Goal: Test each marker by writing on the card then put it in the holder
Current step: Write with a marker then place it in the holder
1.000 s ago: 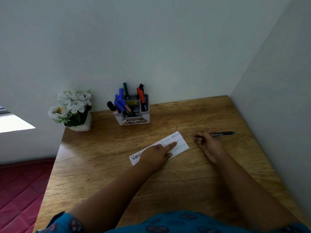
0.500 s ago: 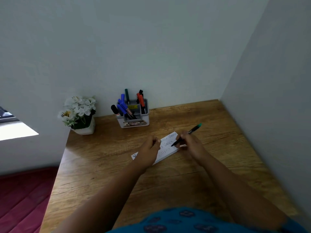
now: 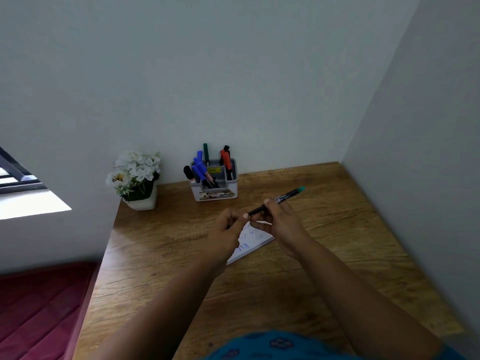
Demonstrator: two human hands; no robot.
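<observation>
A black marker with a green end [image 3: 285, 196] is held above the table by my right hand [image 3: 281, 224], which grips its barrel. My left hand [image 3: 228, 231] is raised beside it, and its fingers pinch the marker's near tip, where the cap sits. Under both hands lies the white card [image 3: 250, 241] with handwriting on it, partly hidden. At the back by the wall stands the grey holder [image 3: 217, 189] with several blue, red, green and black markers upright in it.
A white pot of white flowers [image 3: 136, 178] stands at the table's back left corner. The wooden table [image 3: 324, 255] is boxed in by walls at the back and right. A dark red mattress [image 3: 39, 307] lies below its left edge.
My right hand picked the marker up off the table and brought it over the card. My left hand left the card and rose to grip the marker's tip.
</observation>
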